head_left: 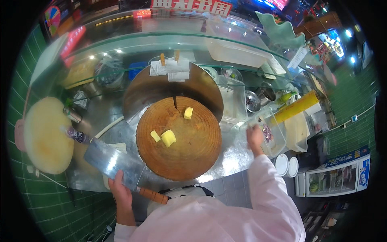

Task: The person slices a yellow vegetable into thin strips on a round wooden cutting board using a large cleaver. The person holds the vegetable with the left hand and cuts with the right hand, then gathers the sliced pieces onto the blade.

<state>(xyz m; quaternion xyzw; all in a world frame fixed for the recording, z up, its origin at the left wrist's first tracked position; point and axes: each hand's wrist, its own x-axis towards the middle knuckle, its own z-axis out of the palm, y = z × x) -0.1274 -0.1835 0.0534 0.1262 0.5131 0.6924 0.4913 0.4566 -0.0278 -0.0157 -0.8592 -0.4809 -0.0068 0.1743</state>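
My left hand (121, 189) grips a cleaver (115, 161) by the lower edge of its broad blade, close to the wooden handle. The blade tilts up to the left, beside a round wooden chopping block (181, 157). Three pale yellow chunks lie on the block: a larger one (168, 138), a flat piece (155, 136) next to it and another chunk (188, 113) farther back. Over to the right, my right hand (254, 139) is closed at the near left rim of a clear plastic container (278, 147). Purple and white chopped pieces (267, 133) lie inside it. My fingertips are partly hidden.
A curved metal guard (141, 88) with clipped paper slips rises behind the block. Glass shelving (161, 38) spans the back. A white oval board (48, 137) leans at the left wall. At right are metal bowls (252, 101) and a yellow roll (296, 107).
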